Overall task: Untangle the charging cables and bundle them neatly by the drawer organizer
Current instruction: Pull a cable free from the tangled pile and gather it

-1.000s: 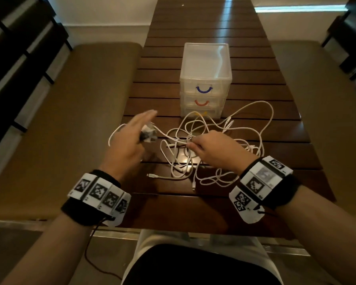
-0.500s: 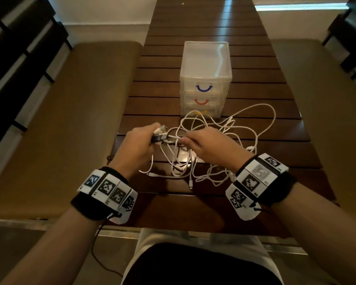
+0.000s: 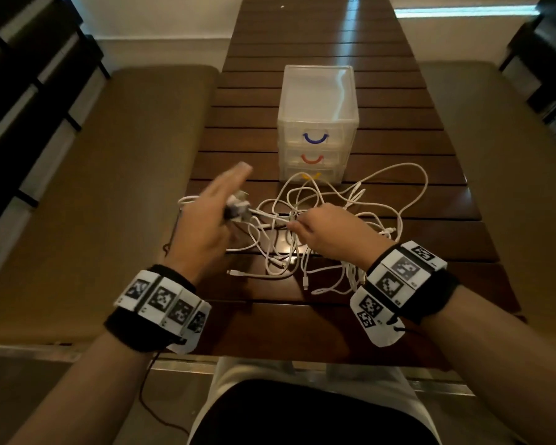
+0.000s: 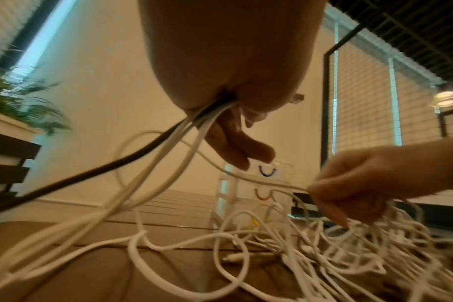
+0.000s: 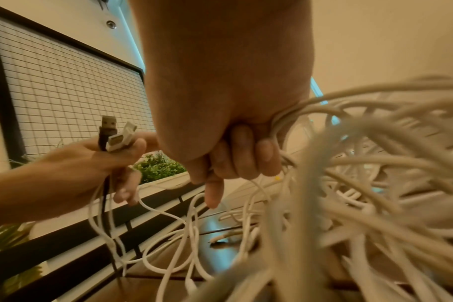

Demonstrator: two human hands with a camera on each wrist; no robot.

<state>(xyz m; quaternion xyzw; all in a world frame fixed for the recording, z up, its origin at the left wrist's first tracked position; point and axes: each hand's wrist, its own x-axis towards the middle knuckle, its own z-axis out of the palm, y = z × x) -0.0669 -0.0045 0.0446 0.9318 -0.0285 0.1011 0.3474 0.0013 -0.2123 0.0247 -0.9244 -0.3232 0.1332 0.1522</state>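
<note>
A tangle of white charging cables (image 3: 350, 226) lies on the dark slatted table (image 3: 286, 326), in front of a clear three-drawer organizer (image 3: 316, 123). My left hand (image 3: 228, 207) grips a bunch of USB plugs (image 5: 117, 132), white and one black, with its index finger stretched forward. The cords from those plugs (image 4: 168, 163) run down into the pile. My right hand (image 3: 299, 224) is at the middle of the tangle and pinches several white strands. The rest of the heap (image 5: 375, 183) hangs and lies below the right hand.
Padded tan benches run along both long sides of the table, one at the left (image 3: 109, 187) and one at the right (image 3: 511, 155). Loose connector ends (image 3: 305, 281) lie near the table's front edge. Planters with greenery (image 5: 158, 169) stand behind the left bench.
Half a second ago the hands met over the tangle. The left hand has since drawn left with the plugs and straightened its index finger. The right hand stays on the strands.
</note>
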